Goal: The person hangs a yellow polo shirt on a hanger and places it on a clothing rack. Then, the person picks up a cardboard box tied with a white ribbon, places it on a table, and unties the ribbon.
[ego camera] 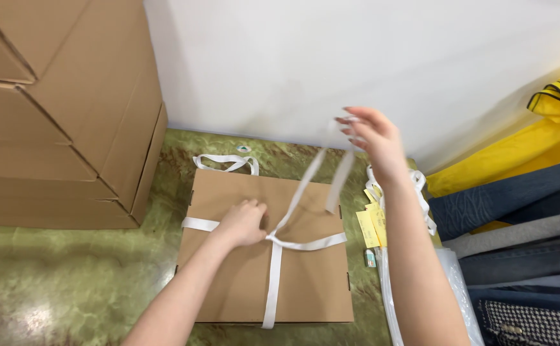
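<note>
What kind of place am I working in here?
Probably a clothing packing or stockroom corner: stacked cardboard cartons, folded garments at the right, and a flat cardboard box on the floor being tied with white ribbon.

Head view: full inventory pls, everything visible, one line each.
flat cardboard box: 1, brown, on the floor at centre
ribbon: 1, white, crossed over the flat cardboard box, two ends lifted up
ribbon loop: 1, white, at the box's far edge
stacked cartons: several, brown, left against the wall
tags: a few, yellow, right of the box
loose ribbons: a bunch, white, right of the box
folded clothes: a pile, yellow, blue, grey, far right
floor: 1, green marbled
wall: 1, white, behind
left hand: 1, pressing on the ribbon crossing
right hand: 1, raised, grip on the lifted ribbon ends
</note>
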